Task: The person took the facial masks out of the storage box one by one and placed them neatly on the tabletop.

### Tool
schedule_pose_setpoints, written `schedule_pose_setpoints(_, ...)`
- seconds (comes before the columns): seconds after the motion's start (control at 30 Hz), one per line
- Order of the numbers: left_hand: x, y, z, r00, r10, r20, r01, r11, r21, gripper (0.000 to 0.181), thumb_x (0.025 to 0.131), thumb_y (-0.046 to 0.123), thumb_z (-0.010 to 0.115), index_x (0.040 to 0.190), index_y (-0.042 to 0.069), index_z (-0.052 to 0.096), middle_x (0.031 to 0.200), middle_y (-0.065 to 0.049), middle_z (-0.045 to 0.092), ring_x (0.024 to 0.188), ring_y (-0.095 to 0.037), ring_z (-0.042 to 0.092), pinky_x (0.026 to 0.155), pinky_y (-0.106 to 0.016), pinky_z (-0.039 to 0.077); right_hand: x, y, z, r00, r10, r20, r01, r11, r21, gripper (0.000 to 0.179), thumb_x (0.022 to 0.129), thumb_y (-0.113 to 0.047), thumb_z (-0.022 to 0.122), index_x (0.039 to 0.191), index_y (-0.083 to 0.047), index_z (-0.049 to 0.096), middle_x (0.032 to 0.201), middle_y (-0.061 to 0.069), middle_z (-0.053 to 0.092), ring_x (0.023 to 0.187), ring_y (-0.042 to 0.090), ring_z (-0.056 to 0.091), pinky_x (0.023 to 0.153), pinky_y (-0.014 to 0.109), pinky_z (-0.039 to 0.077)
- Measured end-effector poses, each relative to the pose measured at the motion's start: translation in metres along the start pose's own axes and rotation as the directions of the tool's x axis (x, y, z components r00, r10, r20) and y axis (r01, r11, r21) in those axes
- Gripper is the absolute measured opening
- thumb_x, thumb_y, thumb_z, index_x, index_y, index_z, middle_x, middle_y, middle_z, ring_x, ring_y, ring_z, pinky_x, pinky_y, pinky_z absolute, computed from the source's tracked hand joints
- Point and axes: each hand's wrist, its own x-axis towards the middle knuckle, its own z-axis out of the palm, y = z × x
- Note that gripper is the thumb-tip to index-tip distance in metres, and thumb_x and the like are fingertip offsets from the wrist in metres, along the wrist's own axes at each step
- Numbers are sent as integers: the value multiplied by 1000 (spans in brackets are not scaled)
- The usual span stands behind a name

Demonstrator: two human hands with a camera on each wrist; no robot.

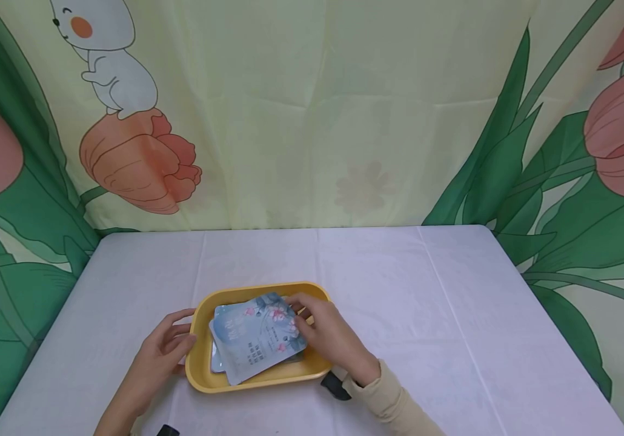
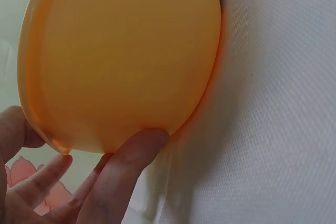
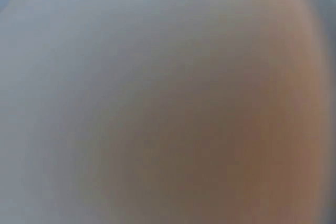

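a pale blue, flat, rectangular packet printed with pink flowers [image 1: 260, 336] lies slanted inside a yellow, rounded, oblong plastic tray [image 1: 257, 389], overlapping at least one similar flat packet [image 1: 218, 361] that peeks out at its nine o'clock. the slant probably comes from resting loosely on the pile, which leaves its edge easy to reach.

at the upper packet's three o'clock, the right hand [image 1: 320, 330] has a narrow grip: its bent fingers and thumb appear to pinch the edge, though the right wrist view is too blurred to confirm it. holding only the edge seems to suit something so thin.

at the tray's nine o'clock, the left hand [image 1: 162, 345] holds the end, thumb against the outer wall and fingers round the rim, probably to steady the tray.

the tray stands towards six o'clock on the white, cloth-covered table [image 1: 399, 303], within reach of both arms. a small black object [image 1: 336, 386] sits by the beige right sleeve [image 1: 391, 396], at the tray's five o'clock.
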Motion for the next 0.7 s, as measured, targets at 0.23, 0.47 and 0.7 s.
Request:
schedule_pose_setpoints(0.23, -1, 0, 0, 1000, 18, -2, -18, 1000, -15, 56, 99, 30, 62, 148, 22, 37, 140, -21, 53, 112, -26, 64, 69, -33, 61, -2, 1, -10, 999, -28, -37, 30, 998, 63, 32, 95, 5, 56, 123, -6, 63, 108, 4, 69, 91, 15, 64, 77, 25, 56)
schedule_pose_setpoints(0.47, -2, 1, 0, 1000, 13, -5, -13, 1000, -3, 56, 99, 29, 62, 149, 22, 37, 139, -21, 53, 112, -27, 64, 69, -33, 61, -3, 1, -19, 998, -10, -66, 16, 995, 97, 32, 94, 5, 57, 124, -6, 63, 106, 5, 68, 91, 16, 63, 77, 26, 57)
schedule_pose_setpoints(0.7, -2, 2, 0, 1000, 6, -4, -6, 1000, 5, 57, 99, 29, 62, 149, 22, 37, 139, -21, 53, 114, -28, 63, 70, -33, 61, 0, 0, -27, 994, 3, -112, 5, 998, 63, 31, 93, 5, 59, 121, -6, 63, 109, 5, 68, 93, 16, 64, 81, 27, 57)
